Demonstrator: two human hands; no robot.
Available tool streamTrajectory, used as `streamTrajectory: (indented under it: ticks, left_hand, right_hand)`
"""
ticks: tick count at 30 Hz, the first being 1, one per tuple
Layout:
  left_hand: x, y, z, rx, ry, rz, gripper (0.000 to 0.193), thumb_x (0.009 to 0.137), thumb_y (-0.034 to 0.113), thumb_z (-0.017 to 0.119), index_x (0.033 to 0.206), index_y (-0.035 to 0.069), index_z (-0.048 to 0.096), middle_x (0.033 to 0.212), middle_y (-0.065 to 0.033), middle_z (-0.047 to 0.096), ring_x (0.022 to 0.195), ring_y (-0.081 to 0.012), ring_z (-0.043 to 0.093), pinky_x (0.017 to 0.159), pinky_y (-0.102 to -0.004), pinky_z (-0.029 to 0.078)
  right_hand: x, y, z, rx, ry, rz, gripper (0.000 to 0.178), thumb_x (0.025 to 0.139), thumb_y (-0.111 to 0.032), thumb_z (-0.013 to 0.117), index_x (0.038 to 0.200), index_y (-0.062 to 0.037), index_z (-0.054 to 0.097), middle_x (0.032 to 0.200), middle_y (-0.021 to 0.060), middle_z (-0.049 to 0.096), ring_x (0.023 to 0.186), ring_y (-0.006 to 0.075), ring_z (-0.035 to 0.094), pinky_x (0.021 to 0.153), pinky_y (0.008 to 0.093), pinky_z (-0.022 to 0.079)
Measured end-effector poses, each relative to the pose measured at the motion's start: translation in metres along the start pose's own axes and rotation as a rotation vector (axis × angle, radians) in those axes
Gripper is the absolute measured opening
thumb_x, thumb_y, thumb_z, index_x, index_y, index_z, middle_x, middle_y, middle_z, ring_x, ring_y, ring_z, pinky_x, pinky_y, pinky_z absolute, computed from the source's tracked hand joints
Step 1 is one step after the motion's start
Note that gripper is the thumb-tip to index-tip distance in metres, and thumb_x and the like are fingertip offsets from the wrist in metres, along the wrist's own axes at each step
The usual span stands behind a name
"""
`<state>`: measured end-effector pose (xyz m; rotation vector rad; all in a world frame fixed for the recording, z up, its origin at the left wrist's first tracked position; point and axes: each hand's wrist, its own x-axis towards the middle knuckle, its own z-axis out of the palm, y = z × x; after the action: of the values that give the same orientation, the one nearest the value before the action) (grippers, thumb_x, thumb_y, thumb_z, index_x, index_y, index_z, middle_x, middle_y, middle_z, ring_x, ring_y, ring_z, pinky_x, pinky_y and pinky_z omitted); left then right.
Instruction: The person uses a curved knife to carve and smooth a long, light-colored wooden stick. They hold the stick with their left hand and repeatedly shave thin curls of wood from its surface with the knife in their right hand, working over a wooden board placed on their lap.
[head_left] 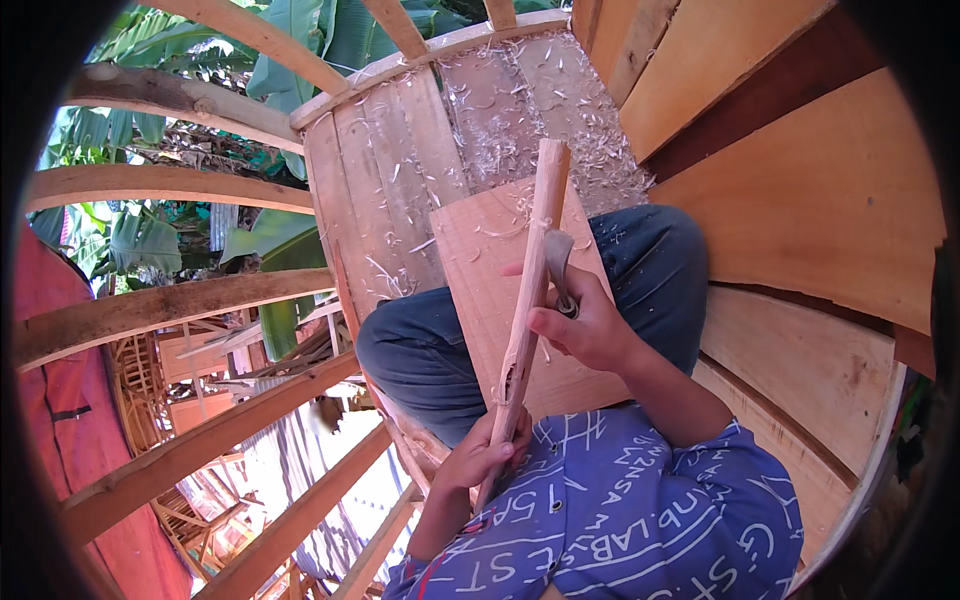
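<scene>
A long wooden stick (531,290), pale and roughly squared, slants up from near my shirt to above the board. My left hand (486,452) is closed round its lower end. Close above that grip, the stick has a dark, split-looking hollow. My right hand (588,322) grips a knife (560,256), whose grey, curved blade lies against the upper half of the stick. One right fingertip shows past the stick's left side. The knife's handle is mostly hidden in my fingers. Beneath the stick, a flat wooden board (468,250) rests across my crossed legs.
Curled shavings litter the plank floor (385,160) ahead. Wooden bars (170,300) make an open railing on my left, with leaves and a red cloth (75,430) beyond. Wide wooden panels (800,200) form a wall close on my right.
</scene>
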<state>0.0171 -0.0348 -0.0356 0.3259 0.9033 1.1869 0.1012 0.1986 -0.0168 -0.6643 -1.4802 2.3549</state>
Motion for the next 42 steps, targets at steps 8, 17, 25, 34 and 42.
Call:
streamTrajectory:
  ticks: [8, 17, 25, 34, 42]
  left_hand:
    - [0.03, 0.035, -0.002, 0.064, -0.061, 0.096, 0.068, 0.078, 0.053, 0.071, 0.11, -0.002, 0.046, 0.09, -0.0081, 0.049, 0.081, -0.0188, 0.054, 0.074, -0.0325, 0.046]
    - [0.044, 0.054, 0.003, -0.225, -0.026, -0.065, 0.043, 0.079, 0.034, 0.071, 0.095, 0.006, 0.043, 0.071, -0.0005, 0.043, 0.046, -0.0054, 0.039, 0.04, -0.0203, 0.029]
    - [0.045, 0.06, 0.016, -0.116, 0.022, -0.06, 0.032, 0.084, 0.024, 0.067, 0.094, 0.006, 0.042, 0.072, 0.0002, 0.042, 0.047, -0.0052, 0.039, 0.042, -0.0198, 0.031]
    - [0.038, 0.056, 0.014, -0.186, 0.008, -0.034, 0.033, 0.084, 0.024, 0.067, 0.096, 0.006, 0.042, 0.072, 0.0, 0.043, 0.048, -0.0055, 0.04, 0.042, -0.02, 0.031]
    - [0.043, 0.057, 0.017, -0.101, 0.112, -0.023, 0.033, 0.086, 0.022, 0.064, 0.106, 0.003, 0.046, 0.075, -0.0008, 0.045, 0.048, -0.0054, 0.04, 0.042, -0.0206, 0.032]
  right_hand:
    - [0.0, 0.002, 0.002, 0.213, -0.063, 0.156, 0.036, 0.094, -0.036, 0.063, 0.091, 0.0003, 0.063, 0.057, -0.0039, 0.05, 0.049, 0.0014, 0.044, 0.042, 0.0195, 0.031]
    - [-0.004, 0.003, -0.028, -0.575, 0.14, -0.183, 0.056, 0.083, -0.057, 0.066, 0.074, -0.0008, 0.065, 0.054, 0.0098, 0.051, 0.051, 0.0178, 0.056, 0.05, 0.0328, 0.043]
    - [-0.009, -0.007, -0.032, -1.114, 0.247, -0.342, 0.064, 0.076, -0.065, 0.066, 0.061, -0.0041, 0.055, 0.053, 0.0141, 0.052, 0.052, 0.0343, 0.058, 0.047, 0.0393, 0.044]
    - [-0.005, -0.032, -0.063, -1.119, 0.361, -0.398, 0.063, 0.075, -0.064, 0.067, 0.058, -0.0059, 0.052, 0.05, 0.0125, 0.049, 0.049, 0.0331, 0.057, 0.046, 0.0387, 0.043]
    - [-0.017, 0.004, -0.029, -1.248, 0.159, -0.397, 0.066, 0.069, -0.072, 0.065, 0.055, -0.0096, 0.051, 0.049, 0.0088, 0.051, 0.046, 0.0296, 0.057, 0.042, 0.0372, 0.043]
